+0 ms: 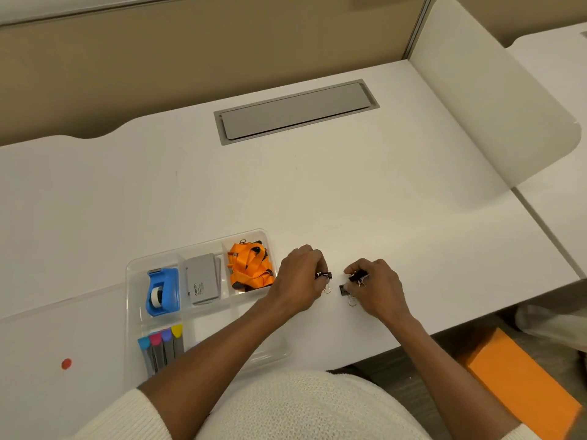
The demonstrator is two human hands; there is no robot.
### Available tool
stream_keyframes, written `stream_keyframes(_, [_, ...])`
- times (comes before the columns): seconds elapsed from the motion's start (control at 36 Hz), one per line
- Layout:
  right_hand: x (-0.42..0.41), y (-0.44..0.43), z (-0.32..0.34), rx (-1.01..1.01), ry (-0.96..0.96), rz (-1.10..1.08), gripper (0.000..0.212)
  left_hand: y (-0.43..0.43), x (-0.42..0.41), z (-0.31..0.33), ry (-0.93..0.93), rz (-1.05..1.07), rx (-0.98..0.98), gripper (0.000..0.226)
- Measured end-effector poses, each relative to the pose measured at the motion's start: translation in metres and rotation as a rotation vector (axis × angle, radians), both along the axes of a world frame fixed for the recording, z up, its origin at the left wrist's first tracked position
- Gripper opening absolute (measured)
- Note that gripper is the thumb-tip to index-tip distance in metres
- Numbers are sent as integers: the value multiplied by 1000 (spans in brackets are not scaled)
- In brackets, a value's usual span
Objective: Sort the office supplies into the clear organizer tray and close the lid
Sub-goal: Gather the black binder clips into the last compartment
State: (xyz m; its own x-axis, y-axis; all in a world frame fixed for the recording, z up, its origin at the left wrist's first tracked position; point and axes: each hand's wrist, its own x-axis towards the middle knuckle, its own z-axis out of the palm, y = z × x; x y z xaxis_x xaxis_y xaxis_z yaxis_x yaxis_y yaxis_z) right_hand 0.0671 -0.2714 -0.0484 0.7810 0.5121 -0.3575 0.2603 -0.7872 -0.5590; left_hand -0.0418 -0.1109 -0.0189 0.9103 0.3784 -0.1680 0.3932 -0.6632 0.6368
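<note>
The clear organizer tray (133,315) sits on the white desk at lower left. It holds a blue tape dispenser (163,292), a grey card stack (202,282), an orange lanyard (251,265) and several highlighters (162,347). Just right of the tray, my left hand (298,277) pinches a black binder clip (324,275) against the desk. My right hand (378,285) grips black binder clips (358,277); another binder clip (344,290) lies on the desk under its fingers. My left forearm hides the tray's front right compartment. A clear lid (63,312) lies flat left of the tray.
A grey cable hatch (295,111) is set into the desk (381,192) further back. A white divider panel (486,100) rises at the right. A red dot (66,363) marks the lid area at lower left. An orange object (521,385) lies on the floor past the desk's front edge.
</note>
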Motion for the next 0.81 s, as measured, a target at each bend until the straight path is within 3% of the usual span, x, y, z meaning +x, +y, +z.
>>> stream_keyframes(0.22, [-9, -6, -2, -112, -85, 279, 52, 5, -37, 26, -92, 141, -94, 8])
stream_keyframes(0.5, [-21, 18, 9, -212, -168, 356, 20, 18, -98, 41, -203, 353, -152, 14])
stream_keyframes(0.69, [-32, 25, 3, -195, -294, 338, 12, 20, -128, 37, -178, 438, -139, 17])
stream_keyframes(0.81, [-32, 29, 4, -146, -229, 278, 10, 17, -136, 33, -129, 432, -132, 17])
